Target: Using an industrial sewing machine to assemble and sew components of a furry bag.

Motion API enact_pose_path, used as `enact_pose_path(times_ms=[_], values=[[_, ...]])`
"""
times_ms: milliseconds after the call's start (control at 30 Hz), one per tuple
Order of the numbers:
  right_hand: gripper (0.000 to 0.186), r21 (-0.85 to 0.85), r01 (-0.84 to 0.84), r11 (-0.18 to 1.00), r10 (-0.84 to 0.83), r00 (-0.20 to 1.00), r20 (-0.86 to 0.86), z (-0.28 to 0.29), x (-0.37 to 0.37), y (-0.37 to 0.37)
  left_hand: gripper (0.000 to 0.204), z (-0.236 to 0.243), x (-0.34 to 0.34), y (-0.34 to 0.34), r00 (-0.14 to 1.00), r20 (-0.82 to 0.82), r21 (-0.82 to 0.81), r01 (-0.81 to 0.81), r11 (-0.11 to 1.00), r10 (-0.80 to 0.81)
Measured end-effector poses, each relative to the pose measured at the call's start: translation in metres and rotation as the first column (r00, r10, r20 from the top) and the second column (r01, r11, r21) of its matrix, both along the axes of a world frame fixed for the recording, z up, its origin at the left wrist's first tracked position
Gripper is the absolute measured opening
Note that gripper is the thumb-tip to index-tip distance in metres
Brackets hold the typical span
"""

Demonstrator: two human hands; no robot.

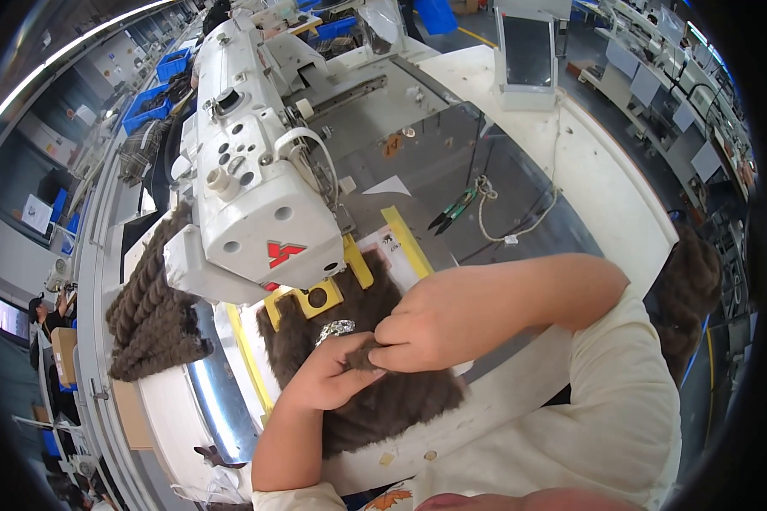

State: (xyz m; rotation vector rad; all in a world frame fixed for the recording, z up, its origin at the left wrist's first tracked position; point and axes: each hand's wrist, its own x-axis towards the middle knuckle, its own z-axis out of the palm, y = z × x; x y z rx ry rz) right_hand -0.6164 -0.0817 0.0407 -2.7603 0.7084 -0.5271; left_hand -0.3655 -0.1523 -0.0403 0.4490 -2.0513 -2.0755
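Note:
A piece of dark brown fur fabric (392,413) lies under the sewing machine head (260,192), its near part hanging toward my body. Yellow clamp plates (325,295) rest on its far part. My left hand (325,375) is closed, with a small fold of brown fur between thumb and fingers. From the right, my right hand (418,332) pinches the same fold, its fingers touching the left hand. A crinkled silvery thing (337,329) shows just beyond my left hand; its kind is unclear. Whether anything small sits inside the fold is hidden.
Green-handled thread snips (457,209) on a cord lie on the dark glassy plate to the right. Ribbed brown fur pieces (158,298) hang at the left of the machine. A screen unit (527,53) stands at the back right. More brown fur (689,285) hangs beyond my right elbow.

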Motion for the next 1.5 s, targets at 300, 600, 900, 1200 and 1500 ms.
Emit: enact_pose_path(times_ms=[300, 600, 900, 1200, 1500], values=[[0.027, -0.391, -0.047, 0.919, -0.002, 0.992, -0.124, -0.017, 0.011, 0.009, 0.012, -0.011, 0.005, 0.003, 1.000, 0.003, 0.032, -0.023, 0.999, 0.023], [0.016, -0.359, -0.044, 0.932, -0.013, 0.988, -0.153, -0.013, 0.012, 0.013, 0.011, -0.007, 0.002, -0.002, 0.986, -0.050, -0.147, 0.153, 0.977, -0.162], [0.024, -0.312, -0.038, 0.949, 0.002, 0.993, -0.117, -0.017, 0.009, 0.009, 0.011, -0.008, 0.003, 0.001, 0.999, -0.014, 0.033, 0.050, 0.998, -0.049], [0.016, -0.427, -0.042, 0.903, -0.032, 0.986, -0.165, -0.024, 0.020, 0.013, 0.010, -0.012, 0.004, 0.001, 0.997, -0.021, -0.076, 0.068, 0.995, -0.070], [0.013, -0.222, -0.008, 0.975, -0.025, 0.989, -0.148, -0.019, 0.010, 0.008, 0.009, -0.004, 0.003, 0.000, 0.993, 0.110, -0.098, 0.051, 0.994, -0.040]])
